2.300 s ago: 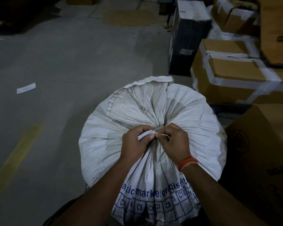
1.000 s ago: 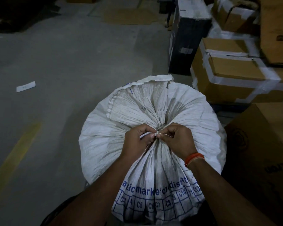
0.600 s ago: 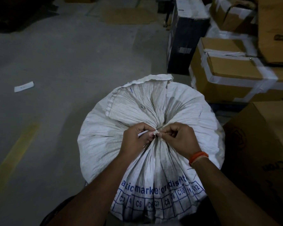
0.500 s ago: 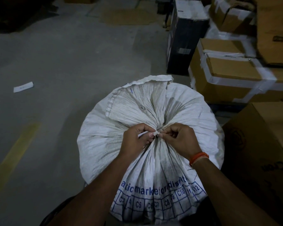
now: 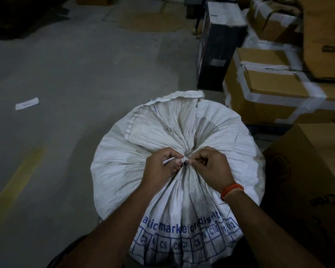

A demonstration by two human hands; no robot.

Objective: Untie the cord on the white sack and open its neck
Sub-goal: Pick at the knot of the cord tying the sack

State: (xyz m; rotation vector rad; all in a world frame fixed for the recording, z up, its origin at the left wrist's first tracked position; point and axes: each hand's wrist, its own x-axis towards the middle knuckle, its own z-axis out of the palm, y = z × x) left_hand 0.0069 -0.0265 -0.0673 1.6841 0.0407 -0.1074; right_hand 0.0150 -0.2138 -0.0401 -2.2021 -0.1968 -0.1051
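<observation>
A full white woven sack (image 5: 124, 171) with blue printed lettering stands upright in front of me. Its neck is gathered tight at the middle, and the flap above the tie fans out towards the far side. A thin white cord (image 5: 186, 156) wraps the gathered neck. My left hand (image 5: 161, 167) pinches one end of the cord between thumb and fingers. My right hand (image 5: 211, 167), with an orange band on the wrist, pinches the cord at the knot from the other side. The fingertips of both hands meet at the knot and hide most of it.
Taped cardboard boxes (image 5: 275, 89) are stacked at the right, with a black box (image 5: 219, 47) behind them. A large brown carton (image 5: 313, 180) stands close to the sack's right side. A white paper slip (image 5: 27, 103) lies on the grey concrete floor at the left, near a faded yellow line (image 5: 14, 188).
Both hands have stayed at the knot, with small finger shifts on the cord. My right wrist has swung slightly outward to the right. The neck is still gathered shut.
</observation>
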